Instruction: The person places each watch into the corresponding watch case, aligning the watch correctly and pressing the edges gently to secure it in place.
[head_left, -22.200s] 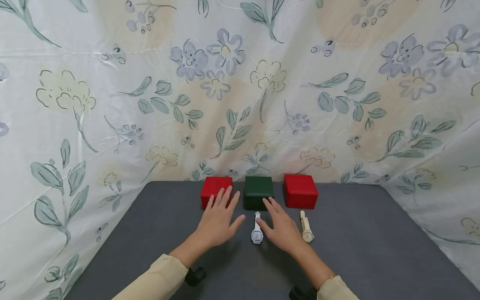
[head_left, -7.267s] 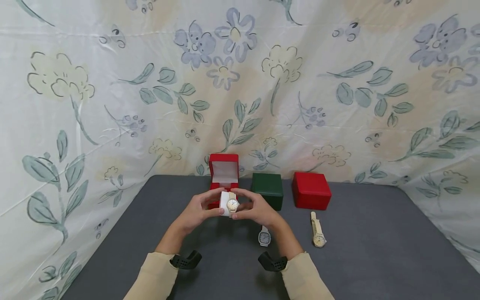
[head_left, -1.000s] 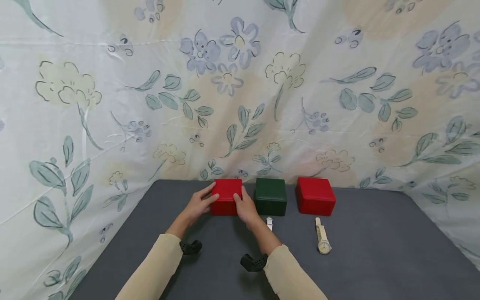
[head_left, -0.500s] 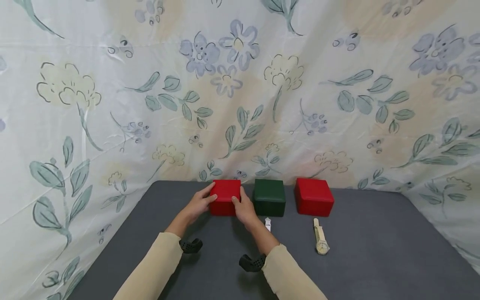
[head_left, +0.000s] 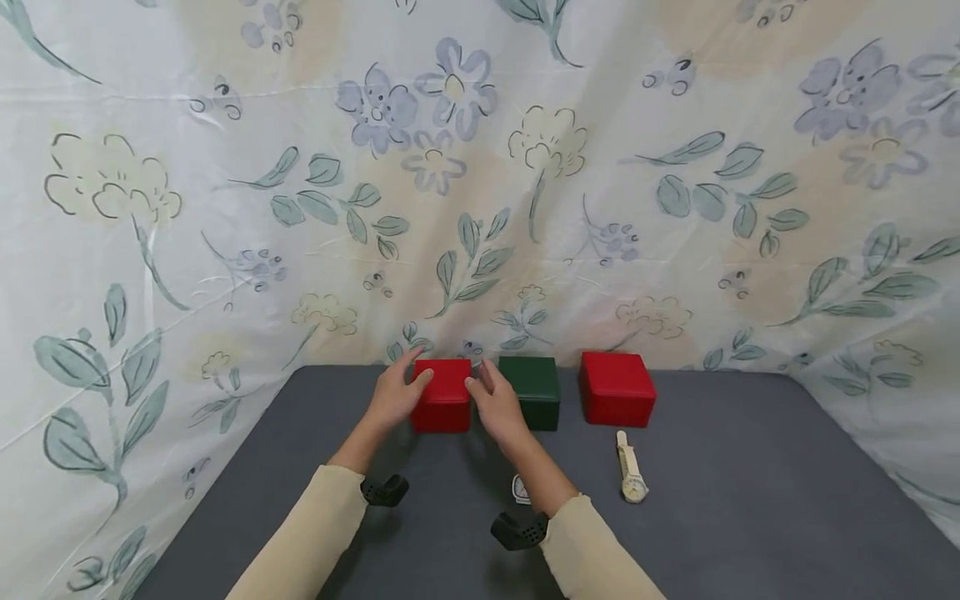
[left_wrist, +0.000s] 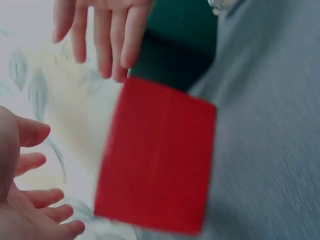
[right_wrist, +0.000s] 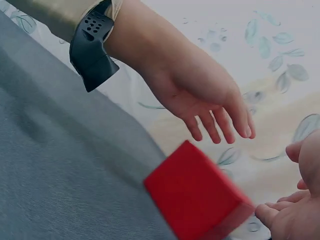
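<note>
The left red box (head_left: 442, 404) sits on the table with its lid down. My left hand (head_left: 393, 397) is just off its left side, fingers and thumb spread. My right hand (head_left: 498, 408) hovers by its right side, between it and the green box (head_left: 531, 392). In the left wrist view, the left hand (left_wrist: 30, 195) and right hand (left_wrist: 107, 35) both stand apart from the red box (left_wrist: 157, 160). The right wrist view also has both the left hand (right_wrist: 200, 95) and the right hand (right_wrist: 300, 200) holding nothing. The inside of the box is hidden.
A second red box (head_left: 617, 390) stands right of the green one. Before it lies a cream-strapped watch (head_left: 630, 475). A white watch (head_left: 521, 489) is mostly covered by the right forearm. Floral cloth (head_left: 480, 208) hangs behind the dark grey table (head_left: 720, 483).
Seven seconds ago both hands held a watch on a white cushion before the raised lid; now the lid is down. Half a second ago they gripped the box's sides; now they have let go.
</note>
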